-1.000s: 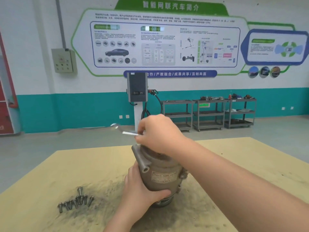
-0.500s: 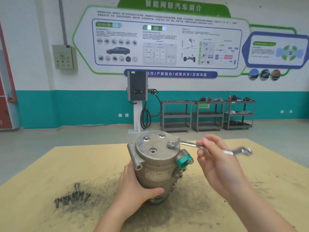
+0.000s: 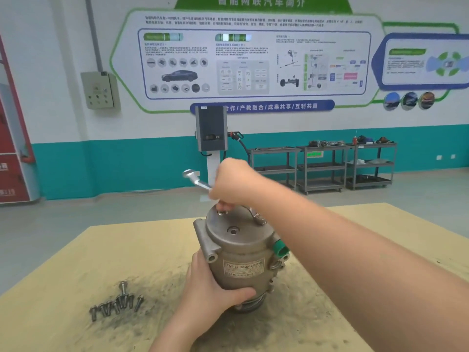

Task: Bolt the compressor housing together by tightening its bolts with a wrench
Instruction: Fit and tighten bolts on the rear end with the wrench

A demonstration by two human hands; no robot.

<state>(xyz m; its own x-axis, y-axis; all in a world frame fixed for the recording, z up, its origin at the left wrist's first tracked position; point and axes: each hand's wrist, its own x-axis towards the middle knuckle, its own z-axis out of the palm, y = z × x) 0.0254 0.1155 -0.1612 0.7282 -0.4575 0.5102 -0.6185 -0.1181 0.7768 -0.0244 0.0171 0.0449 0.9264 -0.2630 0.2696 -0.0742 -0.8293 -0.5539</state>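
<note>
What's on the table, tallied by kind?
Compressor: 1, held by the left hand
Wrench: 1, in the right hand
Loose bolts: about 7, the blurred pile is hard to count exactly
Total: about 9 things on the table

Upright grey compressor housing (image 3: 241, 252); wrench (image 3: 196, 180) atop.

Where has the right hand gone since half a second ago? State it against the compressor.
Yes, it moved. The right hand, gripping the wrench, swung from the compressor's right side to above its far top edge; the wrench's free end now points left.
</note>
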